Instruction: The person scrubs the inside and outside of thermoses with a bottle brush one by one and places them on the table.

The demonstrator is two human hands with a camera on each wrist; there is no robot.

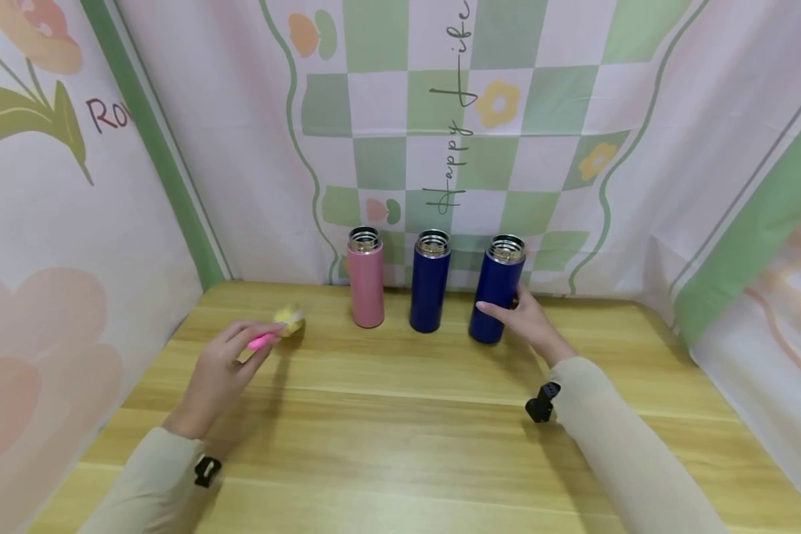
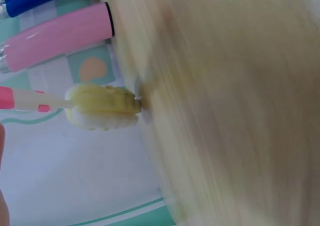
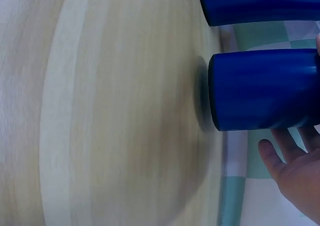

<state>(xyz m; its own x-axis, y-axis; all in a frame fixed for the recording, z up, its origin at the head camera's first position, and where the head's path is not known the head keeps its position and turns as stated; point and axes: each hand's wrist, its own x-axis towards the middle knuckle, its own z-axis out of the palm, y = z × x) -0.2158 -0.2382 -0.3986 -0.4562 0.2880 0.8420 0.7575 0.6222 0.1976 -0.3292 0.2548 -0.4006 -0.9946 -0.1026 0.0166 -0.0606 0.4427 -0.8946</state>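
My left hand (image 1: pixel 223 374) pinches the pink handle of a bottle brush (image 1: pixel 290 320) at the left of the table. The brush points down; in the left wrist view its yellow and white sponge head (image 2: pixel 102 106) is at the tabletop, and I cannot tell whether it touches. On the other side, my right hand (image 1: pixel 530 322) grips a dark blue thermos bottle (image 1: pixel 497 285) without a lid, thumb across its front. That bottle leans slightly, and in the right wrist view its base (image 3: pixel 215 93) seems just above the wood.
A second lidless blue thermos bottle (image 1: pixel 430 289) stands at the middle, with a lidless pink thermos bottle (image 1: pixel 367 285) to its left. Behind them hangs a checked curtain (image 1: pixel 440 111). The wooden table (image 1: pixel 387 437) stretches in front of them.
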